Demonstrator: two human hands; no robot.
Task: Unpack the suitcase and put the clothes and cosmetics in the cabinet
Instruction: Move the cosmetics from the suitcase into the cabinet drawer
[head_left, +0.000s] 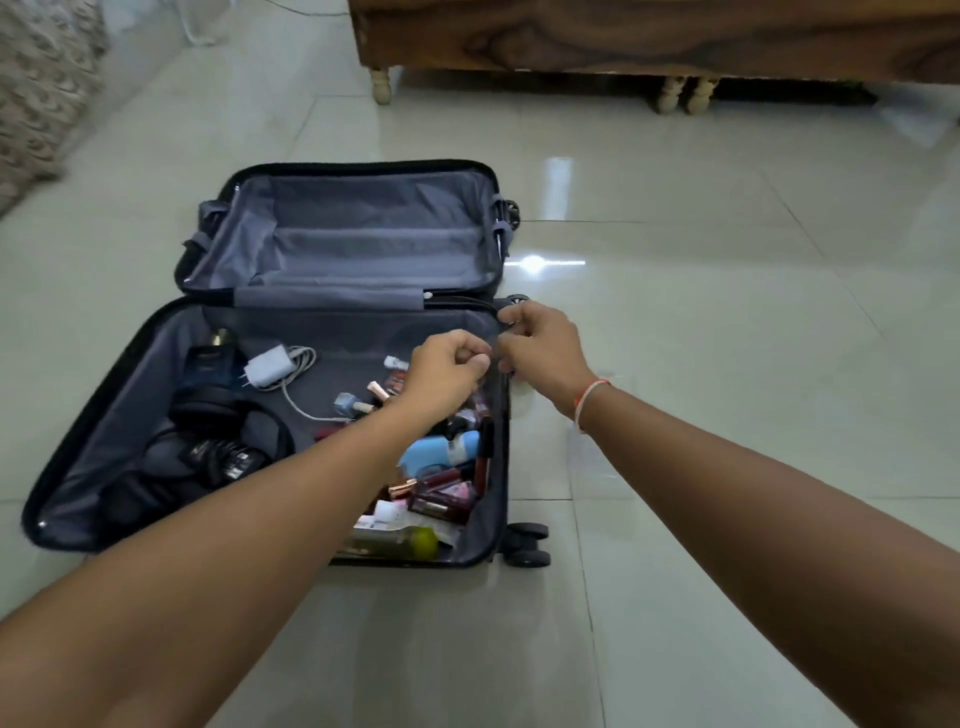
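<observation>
The suitcase (291, 358) lies open on the tiled floor (727, 364), its two halves spread flat. The far half holds only grey lining. The near half carries the cosmetics (441, 483), a heap of small bottles and tubes piled just below the fingers along the right wall, some under a clear plastic cover whose edge is hard to make out.

Both hands meet at the right rim of the near half. The left hand (449, 371) has its fingers curled in, thumb against forefinger, as if pinching something thin; what it pinches cannot be told. The right hand (540, 345), just beside it and almost touching, also has curled fingers at the rim, near the zip; whether they grip anything cannot be told. A thin band (589, 400) circles the right wrist.

Left of the fingers lie a white charger (270, 366) with its cable, and farther left black headphones (228, 426). Well beyond the fingers stands wooden furniture (649, 36) on pale turned legs.
</observation>
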